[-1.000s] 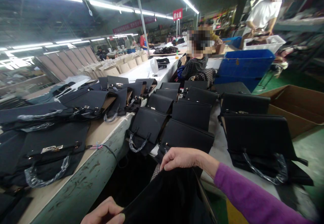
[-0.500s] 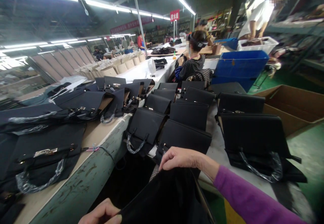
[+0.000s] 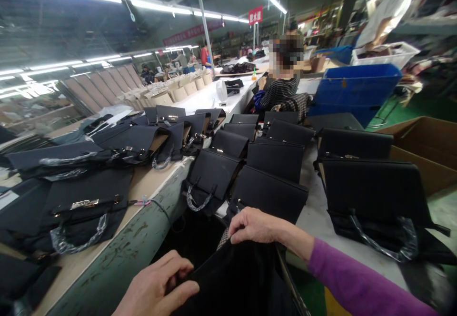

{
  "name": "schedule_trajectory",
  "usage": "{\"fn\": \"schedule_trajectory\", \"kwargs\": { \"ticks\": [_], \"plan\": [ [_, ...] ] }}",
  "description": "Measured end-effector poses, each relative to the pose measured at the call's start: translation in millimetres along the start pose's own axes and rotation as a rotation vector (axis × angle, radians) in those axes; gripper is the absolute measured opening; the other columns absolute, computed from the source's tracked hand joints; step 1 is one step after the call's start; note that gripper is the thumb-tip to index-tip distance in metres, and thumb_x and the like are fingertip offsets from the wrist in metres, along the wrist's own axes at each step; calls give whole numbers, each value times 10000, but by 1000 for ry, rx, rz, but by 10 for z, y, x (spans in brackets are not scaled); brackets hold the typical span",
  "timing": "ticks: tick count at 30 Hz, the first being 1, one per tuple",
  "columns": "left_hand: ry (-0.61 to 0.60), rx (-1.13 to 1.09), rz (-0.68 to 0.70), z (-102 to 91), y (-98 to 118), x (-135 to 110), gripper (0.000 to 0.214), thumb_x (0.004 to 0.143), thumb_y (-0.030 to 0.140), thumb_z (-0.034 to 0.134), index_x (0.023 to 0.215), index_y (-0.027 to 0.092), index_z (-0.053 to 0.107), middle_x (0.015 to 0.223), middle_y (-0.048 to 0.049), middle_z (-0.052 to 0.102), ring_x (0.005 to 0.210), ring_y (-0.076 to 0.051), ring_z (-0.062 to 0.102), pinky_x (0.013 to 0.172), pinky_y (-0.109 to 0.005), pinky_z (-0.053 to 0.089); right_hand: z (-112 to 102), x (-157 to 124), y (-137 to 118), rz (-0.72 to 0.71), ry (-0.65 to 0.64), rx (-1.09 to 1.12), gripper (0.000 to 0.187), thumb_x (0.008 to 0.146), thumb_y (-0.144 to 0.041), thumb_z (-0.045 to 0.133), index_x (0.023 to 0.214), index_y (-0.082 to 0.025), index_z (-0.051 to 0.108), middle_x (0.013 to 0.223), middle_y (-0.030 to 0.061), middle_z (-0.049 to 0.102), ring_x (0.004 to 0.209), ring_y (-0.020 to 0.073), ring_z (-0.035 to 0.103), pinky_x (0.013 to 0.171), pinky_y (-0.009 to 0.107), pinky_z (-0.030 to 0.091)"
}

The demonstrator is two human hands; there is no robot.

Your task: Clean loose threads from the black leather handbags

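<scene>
Left hand (image 3: 162, 287) pinching near edge of black cloth (image 3: 239, 282), right hand (image 3: 255, 225) gripping its far edge. Held below table (image 3: 314, 216) near edge, just before bags (image 3: 267, 194).

Handbags (image 3: 274, 161): matt black, fine-grained leather-like panels. Handles (image 3: 73, 240): wrapped in clear, glossy plastic film. Clasp (image 3: 84, 204): polished metal. Bench edge (image 3: 121, 259): scuffed green paint. Box (image 3: 428, 152): brown cardboard.

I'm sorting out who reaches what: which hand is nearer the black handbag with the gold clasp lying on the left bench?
Left. The left hand grips dark fabric low down, just right of the bench edge by the handbag. The right hand holds the fabric's top edge, farther right.
</scene>
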State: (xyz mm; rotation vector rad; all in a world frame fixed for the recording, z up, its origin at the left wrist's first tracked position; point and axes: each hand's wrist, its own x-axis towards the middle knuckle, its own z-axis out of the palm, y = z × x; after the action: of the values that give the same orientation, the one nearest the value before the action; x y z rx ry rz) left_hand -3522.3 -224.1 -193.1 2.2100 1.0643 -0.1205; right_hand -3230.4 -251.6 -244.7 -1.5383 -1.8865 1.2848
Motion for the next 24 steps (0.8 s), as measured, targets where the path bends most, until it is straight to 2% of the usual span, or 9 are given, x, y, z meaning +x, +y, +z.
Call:
{"fn": "schedule_trajectory", "kwargs": {
  "ticks": [3,5,7,9,12,17,20,22,24],
  "plan": [
    [-9,65,129,-23,301,281,259,924,436,479,1016,300,680,912,13,682,805,-167,600,711,-243,371,14,14,-22,-22,-2,-18,178,749,-317,704,886,-235,782,788,-23,726,746,158,630,671,224,429],
    [-40,119,196,8,440,493,279,924,380,447,866,242,683,831,1,670,769,-169,585,678,-249,345,28,18,-23,-15,3,-5,188,746,-327,704,889,-232,781,781,-21,725,755,162,631,673,224,428],
    [-83,137,180,38,497,652,297,887,311,441,681,199,622,658,17,572,634,-136,507,594,-245,297,38,11,-12,0,9,14,200,744,-341,704,891,-229,781,773,-20,724,759,167,629,676,226,429],
    [-118,130,147,41,477,701,291,835,271,460,569,179,534,558,33,448,548,-111,414,537,-243,251,37,-11,8,7,8,34,212,746,-356,703,896,-228,782,773,-17,723,758,169,625,675,229,428],
    [-136,106,108,-21,369,551,287,812,253,464,539,169,489,553,36,417,547,-104,397,530,-238,243,22,-54,44,17,3,79,216,742,-367,707,883,-221,783,782,-12,725,759,171,621,665,229,426],
    [-109,34,56,-174,156,64,293,862,247,431,632,170,596,695,17,561,669,-131,514,622,-231,312,16,-83,61,24,-5,116,213,739,-360,709,865,-204,781,776,-3,725,753,171,615,655,228,426],
    [-111,-152,-60,-193,38,-127,249,866,275,459,825,192,691,820,4,629,761,-161,555,647,-228,354,25,-87,44,4,-11,103,224,745,-358,707,883,-199,780,785,-1,725,750,167,615,654,225,428],
    [-147,-333,-147,-158,-36,-178,270,853,307,492,997,197,692,874,-5,652,757,-165,551,612,-226,360,27,-106,36,-22,-23,96,224,756,-359,701,891,-197,777,792,-2,725,752,163,621,658,221,433],
    [-161,-465,-176,-89,-100,-187,321,842,340,524,1085,184,664,875,-13,653,715,-154,529,581,-224,352,21,-139,32,-53,-33,79,222,769,-356,694,906,-199,773,804,-6,726,755,158,629,665,216,439]
  ]
}}
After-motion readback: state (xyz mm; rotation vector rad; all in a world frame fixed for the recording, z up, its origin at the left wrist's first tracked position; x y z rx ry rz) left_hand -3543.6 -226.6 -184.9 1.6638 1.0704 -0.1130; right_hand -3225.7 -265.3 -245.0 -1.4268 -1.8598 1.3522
